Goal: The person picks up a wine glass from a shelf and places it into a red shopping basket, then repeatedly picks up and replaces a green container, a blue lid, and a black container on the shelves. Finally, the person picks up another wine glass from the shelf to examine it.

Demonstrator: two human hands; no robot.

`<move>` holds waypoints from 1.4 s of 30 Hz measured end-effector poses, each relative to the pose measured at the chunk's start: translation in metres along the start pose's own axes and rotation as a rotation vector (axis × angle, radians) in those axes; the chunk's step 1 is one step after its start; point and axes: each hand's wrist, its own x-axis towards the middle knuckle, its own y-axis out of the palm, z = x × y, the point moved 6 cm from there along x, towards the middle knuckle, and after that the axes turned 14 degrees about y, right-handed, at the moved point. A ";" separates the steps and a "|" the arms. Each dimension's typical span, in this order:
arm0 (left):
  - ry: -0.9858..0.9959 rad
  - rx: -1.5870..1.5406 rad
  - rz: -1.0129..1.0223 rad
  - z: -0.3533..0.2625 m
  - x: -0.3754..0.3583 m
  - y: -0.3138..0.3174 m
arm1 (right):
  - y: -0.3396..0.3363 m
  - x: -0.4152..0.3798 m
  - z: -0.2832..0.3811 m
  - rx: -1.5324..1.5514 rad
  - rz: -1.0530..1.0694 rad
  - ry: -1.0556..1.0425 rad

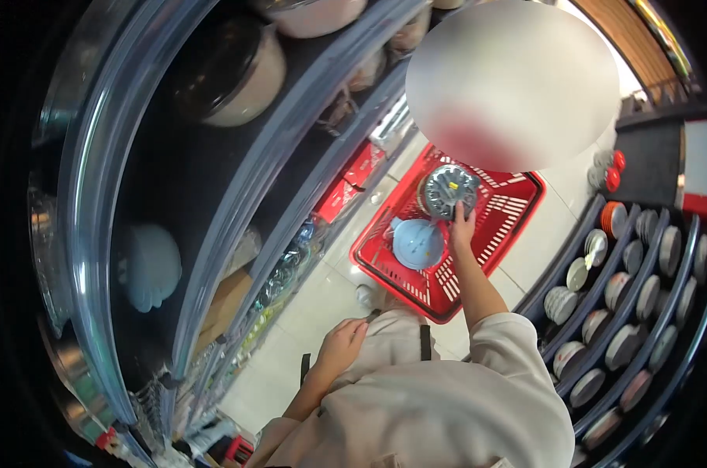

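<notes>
The right hand [463, 228] grips the wrapped pot [447, 189] mid-frame; slick wrap could slip, knocking the blue bowl [417, 245]. The left hand's [341, 345] grip is unclear.

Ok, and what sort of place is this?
Most likely a housewares shop: there's a red basket of the shopping kind, with rows of dishes on one side and a shelved pot on the other.

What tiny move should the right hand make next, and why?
Probably settle the dark round item gently within the red basket: the right hand is at its edge, and the light-blue item lies close by, so a bump seems possible.
</notes>
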 end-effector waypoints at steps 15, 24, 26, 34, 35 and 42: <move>-0.080 -0.048 -0.288 0.006 -0.034 -0.034 | -0.007 0.033 -0.024 -0.016 -0.004 0.058; 0.078 -0.686 -1.098 0.008 -0.059 -0.157 | -0.017 0.023 -0.017 -0.078 0.046 0.245; 0.146 -0.760 -1.167 -0.003 -0.061 -0.194 | -0.023 0.004 -0.013 -0.115 -0.056 0.310; 0.306 -1.084 -1.225 -0.014 -0.045 -0.258 | -0.040 -0.071 -0.010 -0.090 0.086 0.247; 0.311 -1.110 -1.236 -0.012 -0.043 -0.260 | -0.045 -0.080 -0.011 -0.100 0.083 0.250; 0.390 -1.129 -1.147 -0.001 -0.042 -0.276 | -0.044 -0.161 -0.017 -0.122 0.136 0.218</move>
